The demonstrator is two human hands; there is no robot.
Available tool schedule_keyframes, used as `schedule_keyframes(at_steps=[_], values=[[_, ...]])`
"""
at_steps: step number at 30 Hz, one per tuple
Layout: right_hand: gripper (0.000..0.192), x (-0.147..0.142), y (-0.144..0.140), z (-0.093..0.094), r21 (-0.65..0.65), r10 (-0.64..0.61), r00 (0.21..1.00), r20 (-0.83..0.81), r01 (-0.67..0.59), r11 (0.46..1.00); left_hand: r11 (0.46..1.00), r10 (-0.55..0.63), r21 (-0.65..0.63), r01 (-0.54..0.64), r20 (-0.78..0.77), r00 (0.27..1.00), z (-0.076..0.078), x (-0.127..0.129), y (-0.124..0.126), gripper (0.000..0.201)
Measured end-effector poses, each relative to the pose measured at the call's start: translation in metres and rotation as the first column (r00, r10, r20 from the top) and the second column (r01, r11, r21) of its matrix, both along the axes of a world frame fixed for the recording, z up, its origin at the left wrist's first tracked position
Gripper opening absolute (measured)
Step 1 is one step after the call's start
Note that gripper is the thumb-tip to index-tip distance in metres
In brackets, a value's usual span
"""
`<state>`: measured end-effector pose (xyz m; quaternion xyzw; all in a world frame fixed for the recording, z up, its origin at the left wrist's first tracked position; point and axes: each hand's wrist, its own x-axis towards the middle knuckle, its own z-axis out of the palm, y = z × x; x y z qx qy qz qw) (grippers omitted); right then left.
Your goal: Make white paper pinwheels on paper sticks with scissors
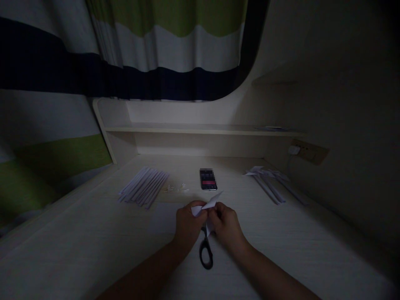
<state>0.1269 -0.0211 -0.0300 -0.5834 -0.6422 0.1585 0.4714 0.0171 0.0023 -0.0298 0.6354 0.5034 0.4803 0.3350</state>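
Head view: both hands (208, 225) pinch folded paper (208, 204) above scissors (206, 249).

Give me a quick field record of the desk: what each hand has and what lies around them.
left hand: pinching the folded white paper piece
right hand: pinching the same paper from the other side
scissors: flat on the desk, under the hands, black handles toward the person
phone: behind the hands
paper strips: row at rear left
finished folded pieces: group at rear right
wall socket: right wall, white plug in
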Motion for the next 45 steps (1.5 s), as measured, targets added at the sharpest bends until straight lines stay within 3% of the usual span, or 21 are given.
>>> schedule_keyframes(at_steps=[8, 12, 16, 20, 26, 31, 37, 45], values=[[0.019, 0.0, -0.006, 0.002, 0.109, -0.041, 0.961, 0.275, 0.011, 0.994, 0.999, 0.032, -0.043, -0.03, 0.044, 0.999, 0.004, 0.002, -0.001, 0.018], [0.019, 0.002, -0.005, -0.004, 0.137, 0.022, 0.964, 0.265, -0.06, 0.989, 0.999, 0.034, -0.028, -0.032, 0.058, 0.998, 0.004, 0.002, -0.001, 0.018], [0.017, 0.002, -0.004, -0.004, 0.083, 0.021, 0.991, 0.129, -0.032, 0.996, 0.999, 0.031, -0.009, -0.031, 0.029, 0.999, 0.003, 0.001, -0.001, 0.019], [0.018, -0.001, -0.003, 0.001, -0.008, 0.048, 0.993, -0.109, -0.049, 0.999, 1.0, 0.017, -0.013, -0.017, 0.015, 1.0, 0.005, 0.001, -0.002, 0.019], [0.022, -0.005, -0.001, 0.007, -0.139, 0.07, 0.866, -0.495, -0.159, 0.977, 1.0, 0.013, 0.016, -0.014, 0.006, 1.0, 0.004, 0.0, -0.003, 0.019], [0.022, -0.004, 0.0, 0.006, -0.204, 0.027, 0.777, -0.629, -0.198, 0.959, 1.0, -0.016, 0.013, 0.016, 0.016, 1.0, 0.003, 0.0, -0.003, 0.019], [0.023, -0.003, -0.002, 0.007, -0.149, 0.062, 0.836, -0.545, -0.17, 0.974, 1.0, -0.008, 0.016, 0.008, -0.001, 1.0, 0.002, 0.001, -0.004, 0.018], [0.022, 0.0, -0.003, 0.007, -0.061, 0.056, 0.994, -0.097, -0.062, 0.996, 0.998, 0.036, -0.054, -0.032, 0.078, 0.996, 0.004, 0.003, -0.002, 0.019]])
